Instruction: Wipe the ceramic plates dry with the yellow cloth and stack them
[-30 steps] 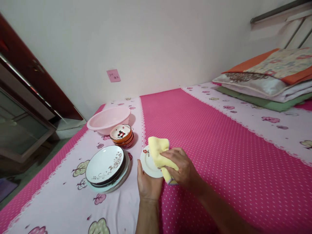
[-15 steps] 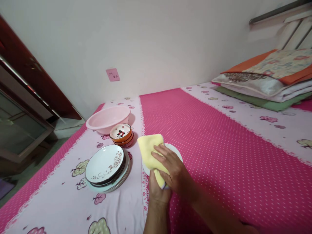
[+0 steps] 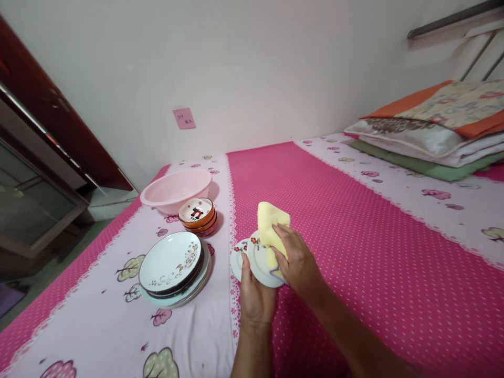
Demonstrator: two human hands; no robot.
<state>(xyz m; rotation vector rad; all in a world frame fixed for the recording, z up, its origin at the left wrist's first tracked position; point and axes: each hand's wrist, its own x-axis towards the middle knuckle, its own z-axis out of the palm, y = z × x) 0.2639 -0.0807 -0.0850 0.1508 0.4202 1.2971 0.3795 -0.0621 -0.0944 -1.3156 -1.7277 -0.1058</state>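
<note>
My left hand (image 3: 254, 299) grips a small white plate (image 3: 260, 259) with red flower marks from below, thumb on its face. A second small white plate (image 3: 237, 257) lies on the bed just under and left of it. My right hand (image 3: 296, 261) is closed on a yellow cloth (image 3: 271, 229) and presses it against the held plate's right side. Both hands hover over the seam between the pink dotted and the white patterned bed cover.
A stack of larger patterned plates (image 3: 171, 268) lies to the left. Behind it stand stacked orange bowls (image 3: 197, 216) and a pink plastic basin (image 3: 176, 189). Folded bedding (image 3: 433, 131) sits at the far right. A glass-fronted cabinet (image 3: 35, 173) stands on the left.
The cloth has slid from the plate's left side to its right. The held plate has shifted slightly right, and a second small plate now shows beneath it.
</note>
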